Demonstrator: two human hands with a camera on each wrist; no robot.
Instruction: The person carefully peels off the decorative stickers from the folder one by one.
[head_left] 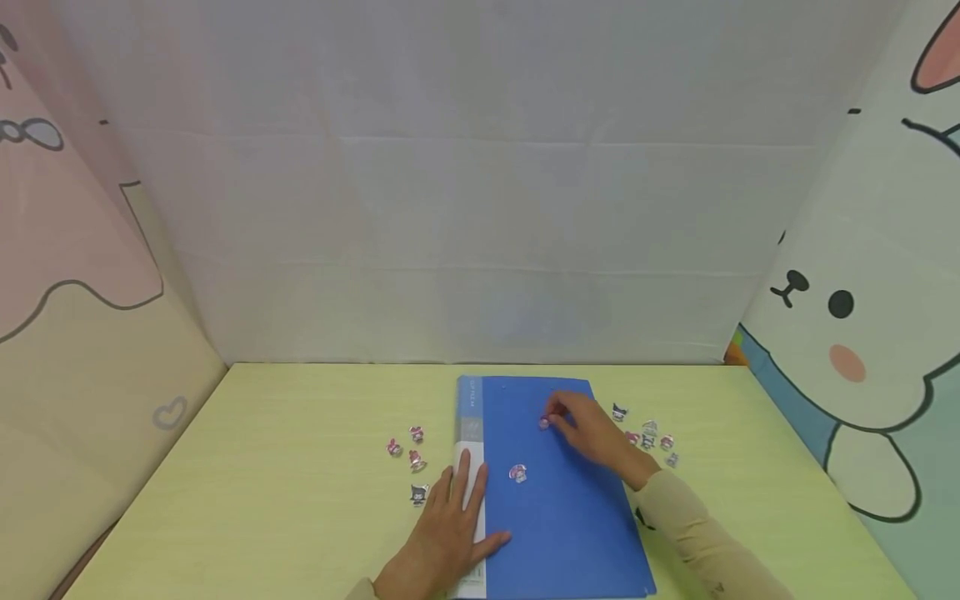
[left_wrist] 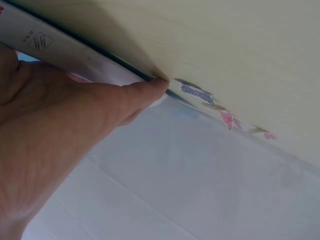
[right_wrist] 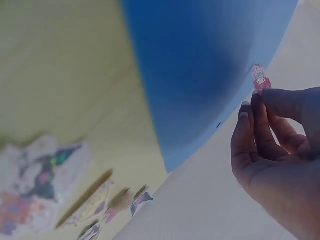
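A blue folder (head_left: 555,533) lies on the table, its pale spine strip to the left. My left hand (head_left: 447,531) rests on the spine side with fingers spread, the thumb reaching onto the blue cover. Above the upper part of the cover, my right hand (head_left: 592,429) pinches a small pink cartoon sticker (right_wrist: 260,80) between thumb and fingertips. Another sticker (head_left: 517,473), pink and white, lies on the cover near its middle, between the two hands.
Several loose cartoon stickers (head_left: 417,461) lie on the table left of the folder. More stickers (head_left: 648,440) are grouped to its right, beside my right forearm. A pale cloth backdrop (head_left: 480,250) rises behind the yellow-green table (head_left: 300,483), with printed cartoon cloths at both sides.
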